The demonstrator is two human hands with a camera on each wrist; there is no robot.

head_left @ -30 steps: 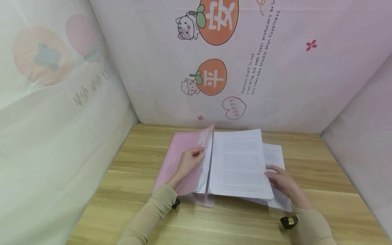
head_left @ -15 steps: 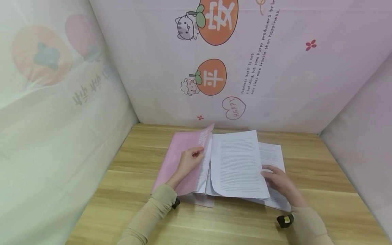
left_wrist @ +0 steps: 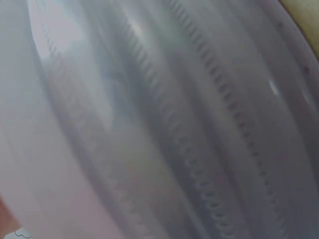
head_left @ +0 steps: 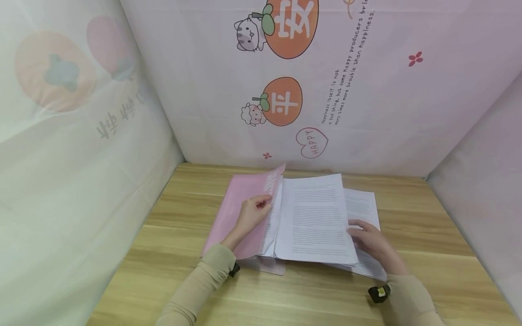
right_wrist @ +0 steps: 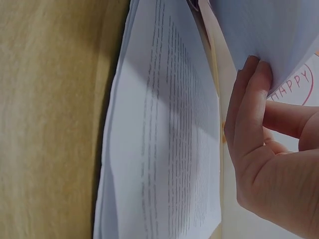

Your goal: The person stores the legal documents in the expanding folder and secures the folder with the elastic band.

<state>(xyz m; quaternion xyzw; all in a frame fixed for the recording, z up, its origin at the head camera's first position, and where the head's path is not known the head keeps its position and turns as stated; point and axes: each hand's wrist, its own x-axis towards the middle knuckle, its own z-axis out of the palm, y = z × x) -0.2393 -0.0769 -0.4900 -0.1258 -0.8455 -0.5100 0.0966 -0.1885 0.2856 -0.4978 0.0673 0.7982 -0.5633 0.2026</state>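
Backdrop of printed fabric (head_left: 367,154) stands along the far side of the wood-grain tabletop (head_left: 159,262). Pink folder (head_left: 232,208) on it, far half, left of centre; front cover tilted up along its right side, white pages showing under that edge. Upper sheets (head_left: 318,217) just right of the cover, printed side up, right edge raised off the lower sheets (head_left: 363,203), which jut out to the right on the table. Left hand (head_left: 253,213) over the cover, pinching its right edge; left wrist view only gives blurred, curved layers. Right hand (head_left: 372,241) pinches the upper sheets' right edge. Black wrist unit (head_left: 379,294) at the right cuff.
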